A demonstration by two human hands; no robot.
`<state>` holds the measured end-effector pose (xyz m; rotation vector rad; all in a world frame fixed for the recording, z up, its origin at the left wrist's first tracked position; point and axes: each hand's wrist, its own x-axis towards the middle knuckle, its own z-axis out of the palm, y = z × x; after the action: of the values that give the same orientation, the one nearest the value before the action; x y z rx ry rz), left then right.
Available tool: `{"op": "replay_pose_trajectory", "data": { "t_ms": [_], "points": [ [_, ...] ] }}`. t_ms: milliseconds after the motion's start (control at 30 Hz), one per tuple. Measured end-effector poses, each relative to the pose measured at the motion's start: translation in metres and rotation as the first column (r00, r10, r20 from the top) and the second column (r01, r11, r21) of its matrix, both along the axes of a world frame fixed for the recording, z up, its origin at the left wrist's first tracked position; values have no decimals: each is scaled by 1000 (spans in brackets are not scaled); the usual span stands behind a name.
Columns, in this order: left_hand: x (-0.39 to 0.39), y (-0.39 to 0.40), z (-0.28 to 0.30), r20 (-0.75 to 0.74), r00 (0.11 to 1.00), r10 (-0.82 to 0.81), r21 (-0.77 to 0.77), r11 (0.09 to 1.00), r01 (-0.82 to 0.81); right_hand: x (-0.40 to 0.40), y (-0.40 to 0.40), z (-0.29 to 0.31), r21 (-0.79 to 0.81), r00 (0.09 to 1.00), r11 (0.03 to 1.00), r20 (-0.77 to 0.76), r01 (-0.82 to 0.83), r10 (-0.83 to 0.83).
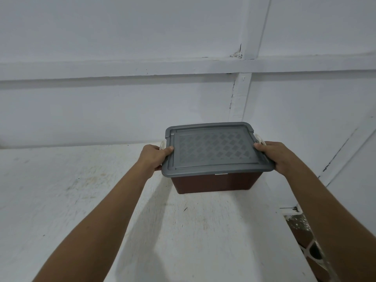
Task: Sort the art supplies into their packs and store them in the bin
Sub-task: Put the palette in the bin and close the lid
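From the head view, I am gripping the bin (pixel 215 183) at both ends, left hand (pixel 153 157) and right hand (pixel 278 157) curled around its sides, over the white surface (pixel 61 200). The grey lid (pixel 215 148) is on (contents hidden), so I am judging the sorting finished, with only the putting away left.

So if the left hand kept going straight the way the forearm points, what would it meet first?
The left hand already grips the bin at its grey lid. Pushed further along that line, bin and hand would probably meet the white wall behind first, though depth is unclear.
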<state>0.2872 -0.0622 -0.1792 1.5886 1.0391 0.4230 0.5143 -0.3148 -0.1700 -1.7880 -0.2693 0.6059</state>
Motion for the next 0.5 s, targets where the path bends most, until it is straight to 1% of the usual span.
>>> {"op": "replay_pose_trajectory", "data": {
  "t_ms": [33, 100, 167, 233, 300, 333, 433, 500],
  "points": [
    [1, 0, 0, -29, 1000, 4, 44, 999, -3, 0, 1, 0, -32, 999, 999, 54, 3, -1],
    [3, -1, 1, -104, 994, 21, 170, 985, -3, 0, 6, -1, -145, 971, 989, 236, 10, 25],
    [6, -3, 4, -187, 981, 44, 318, 948, 19, 0, 11, -3, -283, 893, 957, 444, 58, 77],
    [10, -7, 7, -255, 964, 73, 460, 886, 55, -2, 15, -5, -383, 800, 919, 578, 92, 161],
    [13, -12, 8, -287, 953, 102, 551, 831, 77, -2, 14, -8, -453, 750, 888, 613, 76, 249],
    [14, -15, 7, -302, 946, 114, 583, 808, 89, -1, 13, -9, -483, 742, 874, 607, 58, 286],
    [16, -22, 5, -366, 922, 127, 667, 726, 165, -2, 9, -10, -533, 749, 846, 550, -25, 369],
    [16, -24, 5, -388, 915, 115, 706, 675, 214, -1, 7, -9, -581, 753, 812, 512, -50, 413]
  ]
}}
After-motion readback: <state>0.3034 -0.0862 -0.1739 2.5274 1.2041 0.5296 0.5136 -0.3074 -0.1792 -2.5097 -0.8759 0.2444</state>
